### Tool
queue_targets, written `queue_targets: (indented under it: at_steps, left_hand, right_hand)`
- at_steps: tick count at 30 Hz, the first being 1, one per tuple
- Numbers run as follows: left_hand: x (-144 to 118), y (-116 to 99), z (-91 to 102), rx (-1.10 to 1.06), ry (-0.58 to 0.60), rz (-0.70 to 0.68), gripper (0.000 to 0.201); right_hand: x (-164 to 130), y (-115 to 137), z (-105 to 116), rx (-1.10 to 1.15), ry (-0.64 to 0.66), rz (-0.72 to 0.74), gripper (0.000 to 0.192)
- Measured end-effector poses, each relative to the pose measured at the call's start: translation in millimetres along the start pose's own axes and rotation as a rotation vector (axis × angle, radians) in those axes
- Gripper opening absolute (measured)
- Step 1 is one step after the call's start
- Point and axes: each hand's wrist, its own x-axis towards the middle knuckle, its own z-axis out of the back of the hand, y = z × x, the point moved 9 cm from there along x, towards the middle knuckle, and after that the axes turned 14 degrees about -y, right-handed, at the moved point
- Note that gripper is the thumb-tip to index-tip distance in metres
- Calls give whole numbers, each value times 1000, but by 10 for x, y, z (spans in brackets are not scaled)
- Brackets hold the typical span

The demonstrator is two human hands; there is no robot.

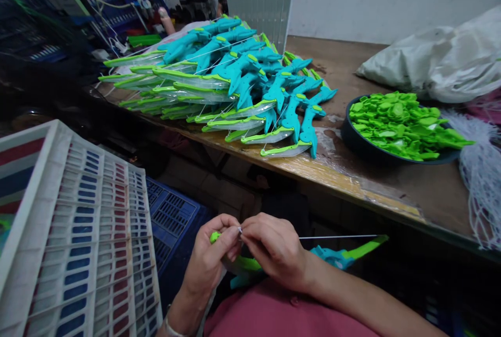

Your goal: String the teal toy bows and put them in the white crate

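A green and turquoise toy bow [332,256] lies across my lap, partly hidden behind my hands and forearm. My left hand [214,245] is closed around one green end of it, whose rounded tip pokes out past the fingers. With fingertips pinched, my right hand [274,245] grips the white string [338,236] right beside my left thumb. From there the string runs taut to the bow's other green tip at the right. A small white bit of string shows between the two hands; whether it is knotted I cannot tell.
Similar toy bows [250,73] are heaped on the workbench [340,191]. To their right stands a dark bowl [352,141] of green plastic pieces [399,123], near white strings [479,175] and a white sack [434,60]. A white crate [99,232] and blue crate [172,206] are at my left.
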Motion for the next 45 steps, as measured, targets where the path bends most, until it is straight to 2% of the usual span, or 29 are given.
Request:
queue_targets:
  at_steps: [10, 17, 21, 22, 25, 30, 33, 38, 45]
  left_hand:
    - [-29, -6, -39, -18, 52, 25, 35]
    - [-8, 13, -40, -11, 48, 25, 36]
    - [7, 14, -13, -6, 23, 30, 37]
    - [10, 10, -7, 0, 22, 24, 37]
    - [13, 0, -9, 14, 57, -5, 39]
    - [12, 28, -4, 14, 111, -36, 39]
    - [14, 19, -15, 16, 139, -70, 39]
    - [45, 7, -23, 28, 149, -112, 38]
    - [92, 60, -55, -70, 171, -64, 38]
  right_hand:
    - [-12, -35, -38, -61, -30, -9, 9]
    - [-12, -103, -3, 37, -36, -127, 10]
    - [-16, -97, -12, 35, -12, -109, 4]
    - [-16, -94, -17, 28, -7, -99, 8]
    - [-10, -92, -50, 14, 28, -89, 17]
    - [48, -96, -44, 54, 27, -126, 12]
    - [68, -116, -35, 89, 30, -180, 10]
    - [41, -225, -8, 155, 12, -364, 7]
    - [-28, -345, 42, 171, -8, -493, 9]
